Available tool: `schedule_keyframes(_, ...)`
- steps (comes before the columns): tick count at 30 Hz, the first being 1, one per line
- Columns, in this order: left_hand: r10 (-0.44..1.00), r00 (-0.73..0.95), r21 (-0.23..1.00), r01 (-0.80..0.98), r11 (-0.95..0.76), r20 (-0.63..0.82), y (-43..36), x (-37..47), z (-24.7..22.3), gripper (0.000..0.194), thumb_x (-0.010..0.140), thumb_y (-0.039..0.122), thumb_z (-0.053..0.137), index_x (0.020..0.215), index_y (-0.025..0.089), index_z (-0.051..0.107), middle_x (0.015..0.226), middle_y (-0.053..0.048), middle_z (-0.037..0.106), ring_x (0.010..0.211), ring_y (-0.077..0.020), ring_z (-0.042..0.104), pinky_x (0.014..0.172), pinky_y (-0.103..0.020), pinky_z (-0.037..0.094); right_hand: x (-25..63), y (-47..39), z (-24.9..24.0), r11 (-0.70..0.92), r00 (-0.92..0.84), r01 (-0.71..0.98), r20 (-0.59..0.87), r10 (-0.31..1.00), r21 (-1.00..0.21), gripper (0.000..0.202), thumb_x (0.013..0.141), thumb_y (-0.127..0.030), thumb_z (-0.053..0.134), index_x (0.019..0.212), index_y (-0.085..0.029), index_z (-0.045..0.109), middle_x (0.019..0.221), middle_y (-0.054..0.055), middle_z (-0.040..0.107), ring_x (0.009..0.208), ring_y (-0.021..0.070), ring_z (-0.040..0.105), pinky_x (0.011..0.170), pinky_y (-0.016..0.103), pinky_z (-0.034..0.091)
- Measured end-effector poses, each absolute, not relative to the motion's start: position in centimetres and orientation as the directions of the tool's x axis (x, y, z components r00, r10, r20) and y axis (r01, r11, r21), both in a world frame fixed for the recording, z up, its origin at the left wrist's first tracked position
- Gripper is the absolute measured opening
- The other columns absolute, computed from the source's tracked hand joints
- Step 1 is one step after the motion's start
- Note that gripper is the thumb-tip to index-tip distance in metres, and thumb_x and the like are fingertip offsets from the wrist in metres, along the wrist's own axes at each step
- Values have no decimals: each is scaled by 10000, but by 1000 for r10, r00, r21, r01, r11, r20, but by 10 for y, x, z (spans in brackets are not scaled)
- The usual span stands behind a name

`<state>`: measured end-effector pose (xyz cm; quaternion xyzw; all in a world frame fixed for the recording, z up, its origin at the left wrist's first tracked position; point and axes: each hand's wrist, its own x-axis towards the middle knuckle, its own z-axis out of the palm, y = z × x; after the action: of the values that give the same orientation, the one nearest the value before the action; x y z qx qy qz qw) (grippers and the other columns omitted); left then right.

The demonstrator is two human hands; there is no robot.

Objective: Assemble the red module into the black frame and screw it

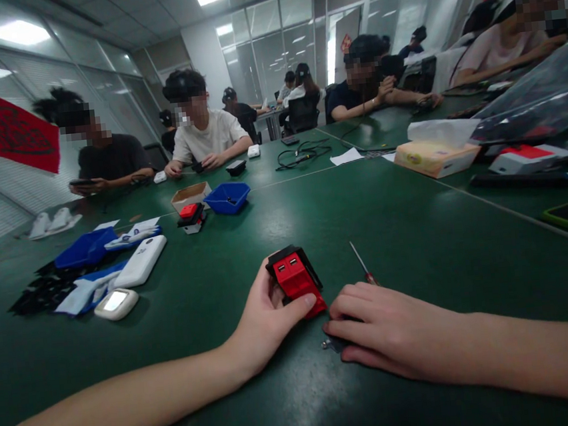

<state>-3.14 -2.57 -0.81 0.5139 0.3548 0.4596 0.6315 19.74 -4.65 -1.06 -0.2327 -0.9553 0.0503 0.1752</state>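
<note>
The red-and-black module (298,280) was found at the centre of the frame, tilted, its two metal-lined sockets facing up. It was judged light and stiff, probably moulded plastic, with smooth faces liable to slip; the thin black rim was assessed as the weaker part. The sound hold was considered to be across the red side walls, clear of the sockets. The left hand (265,318) was closed around it, the thumb across the lower red face and the other fingers largely hidden behind. The right hand (383,327), right of centre and low, had its fingers bent together over a small dark part (333,346) at the counter (197,409); whether it gripped or merely covered that part could not be determined. A screwdriver (369,276) lay just beyond its knuckles.
</note>
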Motion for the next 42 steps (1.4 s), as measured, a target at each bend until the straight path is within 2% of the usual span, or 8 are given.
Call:
schedule_keyframes(7, 918, 396, 977, -205, 52, 34, -26, -33, -7, 521, 805, 285, 877, 1241, 242, 595, 1149, -37, 721, 1049, -205, 686, 964, -339, 560, 202, -40, -13, 917, -844, 397, 407, 350, 34, 276, 1052, -123, 410, 1098, -100, 681, 900, 96, 670, 738, 199, 577, 659, 319, 517)
schedule_keyframes(13, 937, 346, 967, -223, 124, -41, -22, -31, -7, 517, 850, 353, 835, 1275, 258, 558, 1207, -52, 682, 1125, -244, 672, 950, -387, 588, 207, -34, -7, 921, -836, 373, 391, 385, -111, 314, 972, -64, 431, 1182, -101, 662, 1035, 141, 707, 899, 231, 639, 798, 351, 579)
schedule_keyframes(17, 931, 362, 973, -200, 115, -36, -15, -24, -3, 557, 818, 361, 857, 1277, 242, 564, 1302, -86, 660, 1189, -276, 662, 949, -390, 592, 208, -32, -8, 905, -759, 302, 498, 419, -301, 259, 1004, -95, 476, 1169, -114, 675, 1032, 126, 715, 930, 200, 667, 852, 307, 579)
schedule_keyframes(22, 892, 450, 961, -229, 152, -34, -13, -23, 1, 531, 845, 454, 804, 1286, 251, 588, 1358, -106, 628, 1136, -295, 690, 801, -353, 627, 208, -29, -7, 837, -593, 252, 606, 530, -486, 232, 1000, -82, 540, 1161, -171, 682, 1110, 94, 709, 1009, 157, 697, 899, 256, 569)
schedule_keyframes(25, 879, 475, 960, -259, 110, 27, -12, -26, -1, 657, 762, 375, 892, 1325, 260, 572, 1373, -100, 625, 1185, -292, 675, 906, -357, 604, 209, -27, -5, 813, -505, 295, 640, 578, -502, 183, 990, -108, 581, 1090, -193, 710, 1112, 83, 691, 1016, 167, 692, 898, 283, 569)
schedule_keyframes(28, 855, 514, 967, -243, 72, 65, -12, -26, -4, 755, 695, 242, 941, 1340, 251, 547, 1382, -100, 628, 1245, -291, 651, 1002, -368, 570, 209, -24, -6, 789, -449, 323, 649, 614, -522, 152, 982, -138, 620, 1078, -206, 717, 1030, 57, 702, 910, 154, 690, 792, 256, 566)
schedule_keyframes(34, 841, 540, 981, -180, 77, 33, -14, -23, -4, 719, 740, 195, 894, 1338, 251, 498, 1373, -108, 655, 1254, -311, 663, 959, -394, 602, 205, -23, -8, 820, -446, 276, 688, 572, -502, 91, 969, -172, 670, 1052, -198, 699, 952, 50, 734, 851, 157, 702, 764, 259, 582)
schedule_keyframes(42, 830, 555, 979, -193, 67, 53, -15, -24, -3, 672, 760, 135, 869, 1312, 243, 501, 1342, -92, 675, 1236, -272, 678, 939, -336, 606, 202, -27, -4, 861, -470, 251, 722, 507, -441, 108, 996, -152, 638, 1068, -196, 704, 964, 61, 740, 866, 149, 721, 769, 243, 608)
